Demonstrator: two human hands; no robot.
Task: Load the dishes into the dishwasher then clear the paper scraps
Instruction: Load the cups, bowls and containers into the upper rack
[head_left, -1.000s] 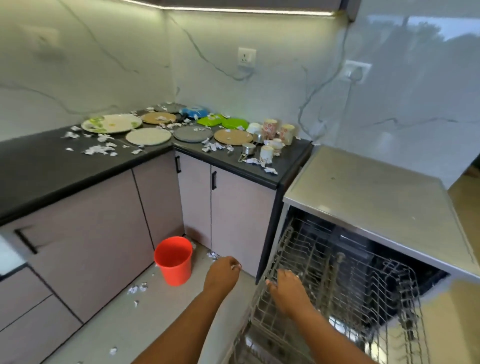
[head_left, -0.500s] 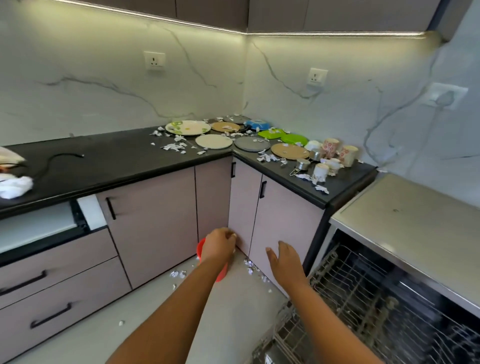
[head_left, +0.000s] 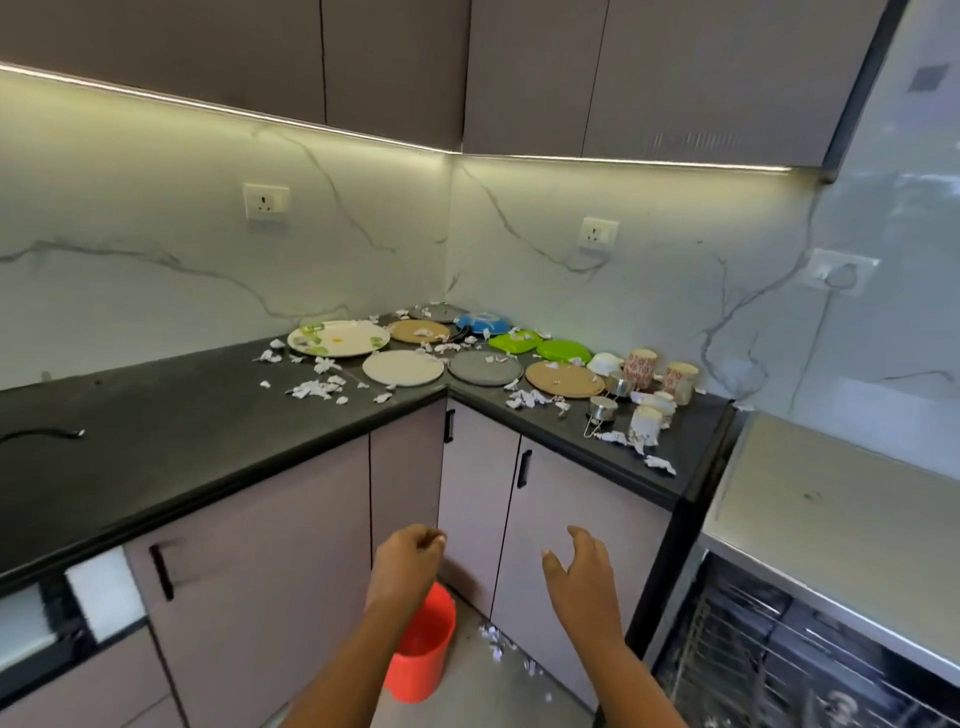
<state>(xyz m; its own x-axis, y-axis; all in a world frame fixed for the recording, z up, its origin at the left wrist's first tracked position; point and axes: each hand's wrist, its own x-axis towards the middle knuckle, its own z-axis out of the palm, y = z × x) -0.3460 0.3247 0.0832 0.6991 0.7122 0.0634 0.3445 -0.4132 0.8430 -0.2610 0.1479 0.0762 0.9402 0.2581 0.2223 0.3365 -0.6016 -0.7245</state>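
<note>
Several plates lie flat in the counter's corner: a floral white plate (head_left: 338, 338), a cream plate (head_left: 402, 368), a grey plate (head_left: 485, 368), a brown plate (head_left: 564, 379) and green plates (head_left: 563, 351). Patterned cups (head_left: 640, 368) and a small steel cup (head_left: 602, 408) stand to their right. White paper scraps (head_left: 313, 388) litter the counter and the floor (head_left: 492, 640). The dishwasher (head_left: 810, 670) stands open at lower right with its wire rack showing. My left hand (head_left: 408, 566) hangs loosely curled, holding nothing. My right hand (head_left: 582, 571) is relaxed, fingers apart, in front of the cabinet doors.
An orange bucket (head_left: 423, 644) stands on the floor below my left hand. The black counter (head_left: 156, 441) runs left with a cable on it. The dishwasher's steel top (head_left: 841, 525) juts out at right. Wall cabinets hang overhead.
The view has risen and swung left, away from the dishwasher rack toward the counter corner. My right hand has come off the rack, and both hands now hang in front of the cabinets.
</note>
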